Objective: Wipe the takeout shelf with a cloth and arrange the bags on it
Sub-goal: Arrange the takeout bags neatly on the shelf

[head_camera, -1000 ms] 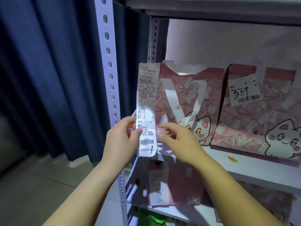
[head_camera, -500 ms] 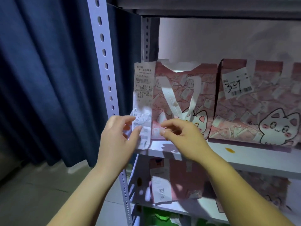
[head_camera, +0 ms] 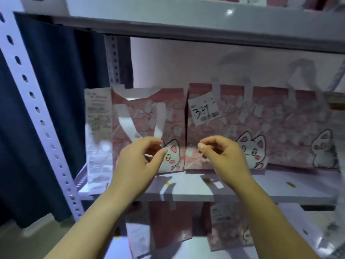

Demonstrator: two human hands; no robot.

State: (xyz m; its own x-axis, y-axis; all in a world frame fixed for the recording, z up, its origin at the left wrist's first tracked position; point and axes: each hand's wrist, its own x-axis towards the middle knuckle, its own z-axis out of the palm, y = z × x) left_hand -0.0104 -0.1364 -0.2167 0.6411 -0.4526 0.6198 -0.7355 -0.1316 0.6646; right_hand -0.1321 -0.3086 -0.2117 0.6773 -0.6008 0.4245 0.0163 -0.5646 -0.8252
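Observation:
Pink cat-print takeout bags stand in a row on the middle shelf board (head_camera: 186, 191). The leftmost bag (head_camera: 149, 113) has white ribbon handles and a long receipt (head_camera: 98, 135) hanging off its left side. To its right stands a second bag (head_camera: 261, 124) carrying a tag (head_camera: 203, 108) marked 34. My left hand (head_camera: 140, 161) hovers in front of the leftmost bag, fingers curled and empty. My right hand (head_camera: 222, 157) hovers in front of the second bag, fingers loosely curled, holding nothing. No cloth is in view.
A perforated white upright (head_camera: 37, 116) frames the rack on the left, with a dark blue curtain (head_camera: 56, 90) behind. Another shelf (head_camera: 186, 21) sits above, and more pink bags (head_camera: 168, 225) stand on the shelf below. Small yellow specks (head_camera: 207, 180) lie on the board.
Both hands let go of the receipt, which now hangs free, and moved right in front of the bags. The view swung up and to the right.

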